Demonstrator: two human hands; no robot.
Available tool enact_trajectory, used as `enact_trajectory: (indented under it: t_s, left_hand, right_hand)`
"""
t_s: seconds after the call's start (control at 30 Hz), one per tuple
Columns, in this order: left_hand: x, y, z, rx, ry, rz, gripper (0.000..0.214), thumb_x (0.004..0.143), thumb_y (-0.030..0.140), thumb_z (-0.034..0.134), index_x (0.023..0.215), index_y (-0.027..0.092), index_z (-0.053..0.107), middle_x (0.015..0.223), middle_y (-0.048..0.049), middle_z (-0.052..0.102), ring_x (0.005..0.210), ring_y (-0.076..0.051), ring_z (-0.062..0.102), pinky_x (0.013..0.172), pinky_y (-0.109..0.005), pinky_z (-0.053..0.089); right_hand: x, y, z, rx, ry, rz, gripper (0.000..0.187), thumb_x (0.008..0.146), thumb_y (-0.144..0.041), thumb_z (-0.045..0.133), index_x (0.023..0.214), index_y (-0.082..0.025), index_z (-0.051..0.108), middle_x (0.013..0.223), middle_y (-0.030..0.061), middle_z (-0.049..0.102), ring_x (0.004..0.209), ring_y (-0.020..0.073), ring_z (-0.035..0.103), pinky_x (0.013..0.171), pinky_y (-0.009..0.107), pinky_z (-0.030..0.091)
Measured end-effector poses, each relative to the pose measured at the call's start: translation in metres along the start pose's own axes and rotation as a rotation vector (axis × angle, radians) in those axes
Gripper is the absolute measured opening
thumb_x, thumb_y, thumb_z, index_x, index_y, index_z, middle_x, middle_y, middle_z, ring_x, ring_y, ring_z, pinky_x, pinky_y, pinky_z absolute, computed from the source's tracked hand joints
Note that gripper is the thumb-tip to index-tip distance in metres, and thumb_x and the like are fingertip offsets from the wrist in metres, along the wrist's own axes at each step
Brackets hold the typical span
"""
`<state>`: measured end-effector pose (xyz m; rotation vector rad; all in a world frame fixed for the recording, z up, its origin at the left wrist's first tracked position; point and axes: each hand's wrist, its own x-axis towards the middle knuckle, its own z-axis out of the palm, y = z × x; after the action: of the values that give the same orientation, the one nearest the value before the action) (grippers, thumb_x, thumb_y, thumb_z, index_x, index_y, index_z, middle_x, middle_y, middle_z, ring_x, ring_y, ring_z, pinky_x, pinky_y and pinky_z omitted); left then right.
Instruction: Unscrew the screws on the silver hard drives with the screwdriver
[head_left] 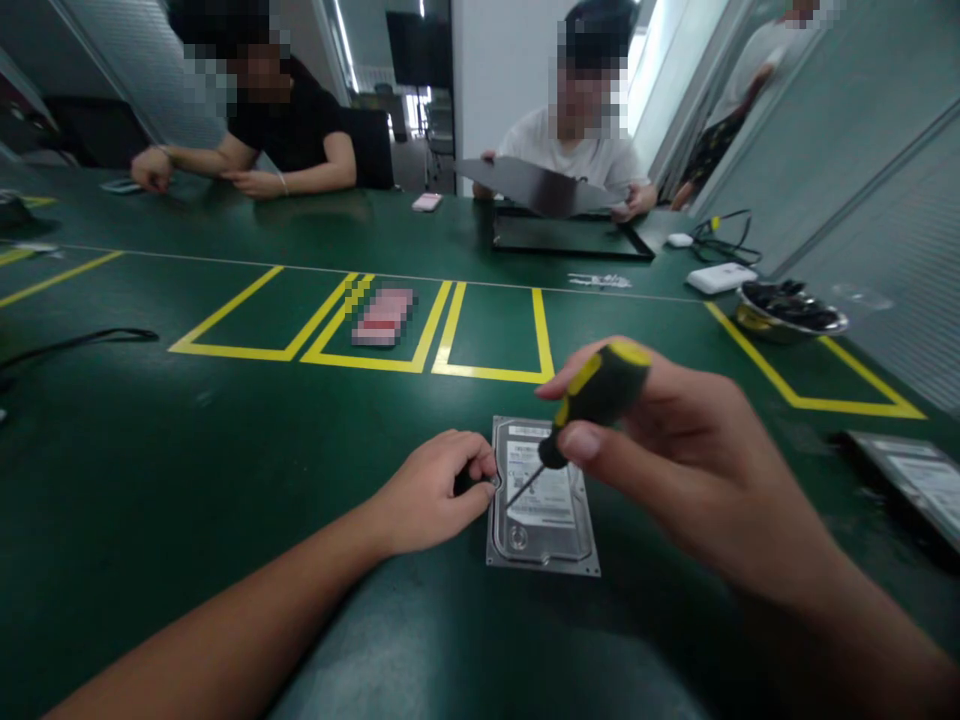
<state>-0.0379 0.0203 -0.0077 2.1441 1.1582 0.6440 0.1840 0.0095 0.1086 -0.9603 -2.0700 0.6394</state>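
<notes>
A silver hard drive point(544, 545) with a white label lies flat on the green table in front of me. My left hand point(442, 490) is at its left edge, fingers curled, with thumb and fingertips gripping that edge. My right hand point(667, 430) is closed around the black-and-yellow handle of a screwdriver point(611, 385). Its thin shaft slants down to the left over the drive, and the tip is near the left side of the label. Whether the tip touches the drive I cannot tell.
At the right edge lies a second hard drive point(911, 475); behind it stands a metal bowl point(787, 315) of dark parts. Yellow tape point(495, 375) marks rectangles on the table, one holding a pink-red packet point(384, 315). Across the table, one person holds a dark panel point(540, 185) over a black frame point(574, 250).
</notes>
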Motion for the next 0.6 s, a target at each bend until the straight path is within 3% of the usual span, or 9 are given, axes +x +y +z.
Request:
enact_trajectory:
  t_s: [0.17, 0.27, 0.37, 0.5, 0.6]
  left_hand:
    - [0.0, 0.004, -0.002, -0.028, -0.036, -0.027, 0.008, 0.081, 0.016, 0.06, 0.086, 0.02, 0.055, 0.083, 0.0018, 0.057, 0.081, -0.017, 0.053, 0.074, -0.031, 0.04]
    - [0.0, 0.005, -0.002, -0.042, -0.035, -0.025, 0.008, 0.081, 0.016, 0.06, 0.086, 0.019, 0.056, 0.084, 0.0015, 0.057, 0.081, -0.017, 0.053, 0.075, -0.031, 0.04]
    - [0.0, 0.004, -0.001, -0.051, -0.035, -0.028, 0.007, 0.081, 0.016, 0.059, 0.086, 0.019, 0.056, 0.084, 0.0014, 0.057, 0.081, -0.016, 0.053, 0.075, -0.031, 0.04]
    - [0.001, 0.004, -0.002, -0.046, -0.052, -0.037, 0.007, 0.081, 0.017, 0.06, 0.087, 0.02, 0.056, 0.084, 0.0014, 0.057, 0.081, -0.017, 0.053, 0.074, -0.031, 0.04]
    - [0.002, 0.004, -0.002, -0.045, -0.058, -0.052, 0.007, 0.081, 0.017, 0.06, 0.087, 0.02, 0.056, 0.084, 0.0013, 0.057, 0.081, -0.016, 0.053, 0.074, -0.03, 0.04]
  right_hand:
    - [-0.011, -0.01, -0.048, -0.454, 0.007, -0.043, 0.025, 0.089, -0.04, 0.066, 0.109, -0.027, 0.068, 0.072, -0.0043, 0.066, 0.05, 0.0097, 0.052, 0.044, 0.024, 0.033]
    - [-0.02, 0.005, -0.062, -0.602, -0.184, -0.058, 0.026, 0.089, -0.037, 0.062, 0.112, -0.027, 0.067, 0.079, -0.0019, 0.072, 0.05, 0.0115, 0.058, 0.044, 0.023, 0.038]
    - [-0.037, 0.027, -0.061, -0.742, -0.281, -0.072, 0.029, 0.085, -0.024, 0.055, 0.112, -0.024, 0.068, 0.086, 0.004, 0.075, 0.062, 0.0181, 0.068, 0.05, 0.026, 0.048]
    - [-0.068, 0.058, -0.046, -1.085, -0.322, 0.0, 0.032, 0.079, -0.013, 0.056, 0.107, -0.02, 0.07, 0.075, 0.0061, 0.069, 0.062, 0.0227, 0.064, 0.052, 0.032, 0.049]
    - [-0.086, 0.079, -0.037, -1.158, -0.363, 0.008, 0.04, 0.078, -0.004, 0.058, 0.114, -0.019, 0.069, 0.083, 0.0074, 0.069, 0.071, 0.0231, 0.065, 0.061, 0.033, 0.052]
